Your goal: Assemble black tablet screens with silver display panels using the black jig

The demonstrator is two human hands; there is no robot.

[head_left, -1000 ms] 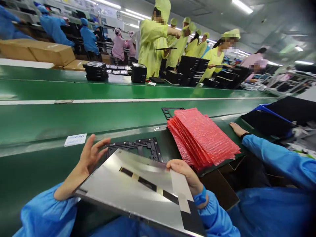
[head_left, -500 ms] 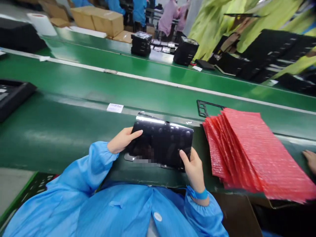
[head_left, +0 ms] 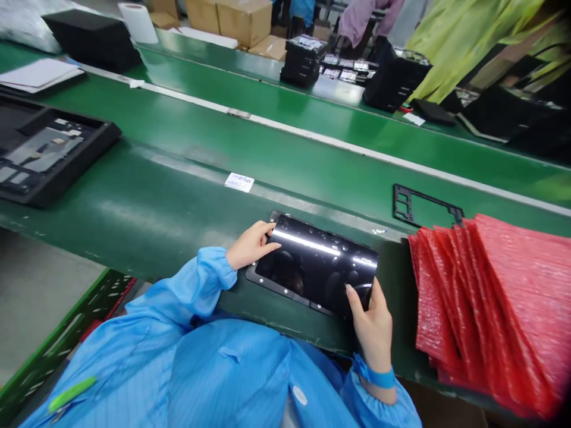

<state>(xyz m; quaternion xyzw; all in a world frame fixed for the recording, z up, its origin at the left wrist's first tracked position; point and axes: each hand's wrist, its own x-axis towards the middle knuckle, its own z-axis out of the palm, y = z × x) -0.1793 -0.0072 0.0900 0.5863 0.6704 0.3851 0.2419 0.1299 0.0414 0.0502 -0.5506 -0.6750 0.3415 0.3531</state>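
A glossy black panel, with film bubbles and a bright reflection across it, lies over a dark plate whose dotted rim shows along the left and lower edges. My left hand pinches the panel's left edge between thumb and fingers. At the right end, my right hand grips the panel, thumb on top and fingers round the edge. Just beyond, a small white label lies on the green bench. Whatever is under the panel's middle is hidden.
Red bubble bags are fanned out at the right, beside a thin black frame. A black tray with parts sits at the left. Stacked black trays, cardboard boxes and people in coloured clothing are across the bench.
The view has turned left, so the scene sits further right. The panel's left end is shifted inward, exposing more of the plate's rim, and my left hand's fingers are more curled.
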